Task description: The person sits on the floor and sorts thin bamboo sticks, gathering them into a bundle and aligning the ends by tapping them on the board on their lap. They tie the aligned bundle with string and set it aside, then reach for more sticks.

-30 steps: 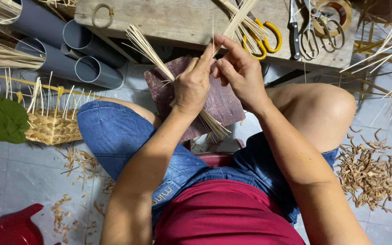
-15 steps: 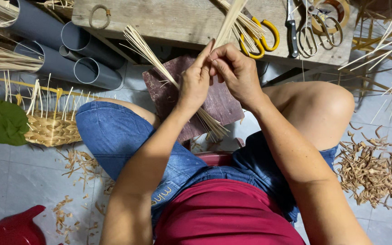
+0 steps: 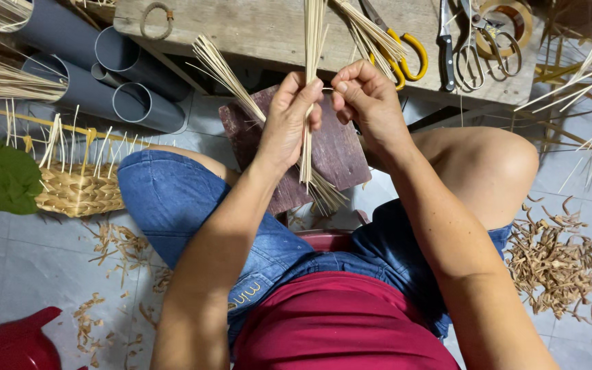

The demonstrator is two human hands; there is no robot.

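Observation:
My left hand [image 3: 290,118] grips a thin bundle of pale bamboo strips [image 3: 313,41] that stands nearly upright in front of me. My right hand [image 3: 366,97] is beside it, its fingertips pinching the strips near the left thumb. A second bundle of strips [image 3: 222,68] slants from upper left down behind the left hand and fans out over a dark reddish wooden block [image 3: 340,147] between my knees.
A wooden workbench [image 3: 268,27] across the top carries yellow-handled shears [image 3: 405,51], scissors [image 3: 471,51] and a tape roll [image 3: 515,14]. Grey pipes [image 3: 128,96] lie at upper left, a half-woven basket [image 3: 80,188] with a green leaf at left, shavings [image 3: 556,253] at right.
The bundle in my hands has swung from a slant to nearly upright, and both hands have shifted slightly up and toward the bench.

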